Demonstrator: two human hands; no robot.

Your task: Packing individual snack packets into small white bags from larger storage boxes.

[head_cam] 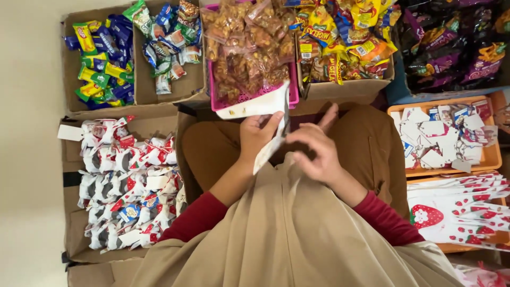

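Observation:
A white paper gift bag (258, 108) is held over my lap, its mouth turned away from me. My left hand (256, 135) grips the bag's side, thumb on the paper. My right hand (317, 149) is at the bag's near edge, fingers spread and partly tucked against it. What is inside the bag is hidden. Both arms wear dark red sleeves, and I sit cross-legged in brown trousers.
A pink basket (292, 87) of clear snack packets sits straight ahead. Cardboard boxes of wrapped sweets (101, 58) and yellow snack packs (345, 37) flank it. A box of filled white bags (127, 186) lies left. Orange trays with tags (491, 154) and flat strawberry-print bags (467, 212) lie right.

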